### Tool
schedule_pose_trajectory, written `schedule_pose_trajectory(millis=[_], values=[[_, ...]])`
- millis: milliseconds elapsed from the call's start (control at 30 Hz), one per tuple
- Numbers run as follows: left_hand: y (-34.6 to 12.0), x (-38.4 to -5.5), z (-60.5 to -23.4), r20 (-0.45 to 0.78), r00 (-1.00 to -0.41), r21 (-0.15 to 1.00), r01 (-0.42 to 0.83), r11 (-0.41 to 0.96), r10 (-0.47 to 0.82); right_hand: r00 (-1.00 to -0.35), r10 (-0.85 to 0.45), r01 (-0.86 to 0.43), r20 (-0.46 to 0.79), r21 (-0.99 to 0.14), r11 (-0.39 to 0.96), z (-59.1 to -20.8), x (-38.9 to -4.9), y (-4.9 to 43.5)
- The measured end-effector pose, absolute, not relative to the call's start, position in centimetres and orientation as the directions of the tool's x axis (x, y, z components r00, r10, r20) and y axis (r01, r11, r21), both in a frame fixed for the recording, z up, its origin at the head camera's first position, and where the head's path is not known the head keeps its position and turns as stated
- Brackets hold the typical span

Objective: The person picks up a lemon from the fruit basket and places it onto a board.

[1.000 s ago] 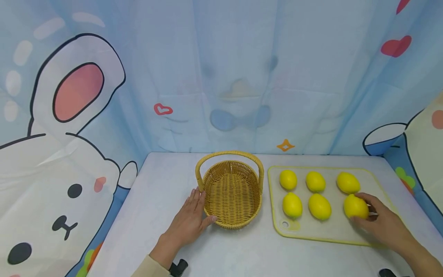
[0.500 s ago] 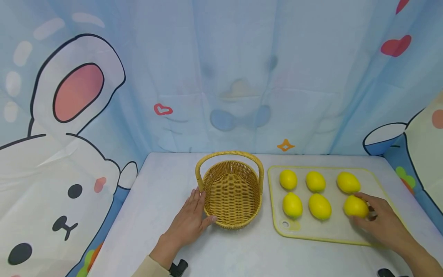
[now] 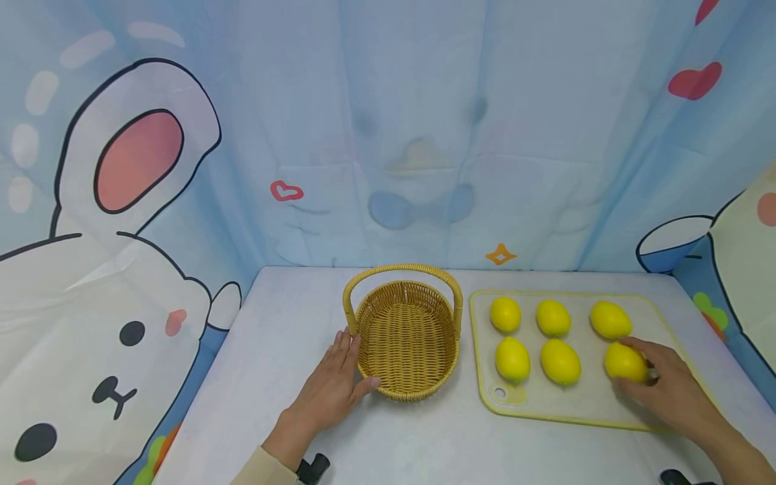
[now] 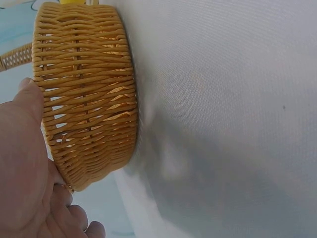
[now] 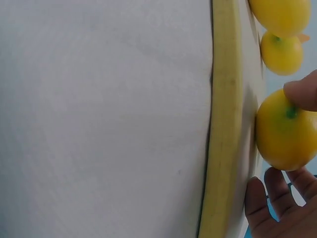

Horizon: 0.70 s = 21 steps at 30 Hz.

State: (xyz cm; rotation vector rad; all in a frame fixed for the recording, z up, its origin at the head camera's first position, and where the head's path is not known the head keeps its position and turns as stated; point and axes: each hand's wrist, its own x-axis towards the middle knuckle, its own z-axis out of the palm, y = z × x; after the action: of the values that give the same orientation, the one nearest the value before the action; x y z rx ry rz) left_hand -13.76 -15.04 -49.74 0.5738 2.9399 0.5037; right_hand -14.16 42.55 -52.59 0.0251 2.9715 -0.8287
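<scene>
A round wicker basket (image 3: 409, 343) with an arched handle stands upright on the table. My left hand (image 3: 327, 387) rests against its left side in the head view, fingers fairly straight and thumb at the front rim; the left wrist view shows the thumb (image 4: 30, 96) touching the woven basket wall (image 4: 89, 99). Several yellow lemons lie in two rows on a pale cutting board (image 3: 591, 404) with a yellow-green edge. My right hand (image 3: 673, 384) holds the front right lemon (image 3: 625, 362) between thumb and fingers. In the right wrist view that lemon (image 5: 285, 131) is close to the board's surface.
Left of the board, the nearest lemons are one in the front row (image 3: 512, 360) and one behind it (image 3: 505, 314). A printed blue curtain (image 3: 418, 135) hangs behind the white table (image 3: 424, 444). Black straps with dark camera parts (image 3: 313, 468) show at the wrists.
The lemon in my right hand has shifted very slightly to the right. My left hand, the basket and the other lemons stay where they were.
</scene>
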Motion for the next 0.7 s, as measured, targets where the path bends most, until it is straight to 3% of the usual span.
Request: schedule_pose_trajectory(millis=[700], values=[[-14.85,-13.91,-49.85,-0.055,-0.926,0.368,0.329,0.870,0.374,-0.998,0.062,0.054,-0.001,-0.500,0.864,-52.54,-14.10,42.63]])
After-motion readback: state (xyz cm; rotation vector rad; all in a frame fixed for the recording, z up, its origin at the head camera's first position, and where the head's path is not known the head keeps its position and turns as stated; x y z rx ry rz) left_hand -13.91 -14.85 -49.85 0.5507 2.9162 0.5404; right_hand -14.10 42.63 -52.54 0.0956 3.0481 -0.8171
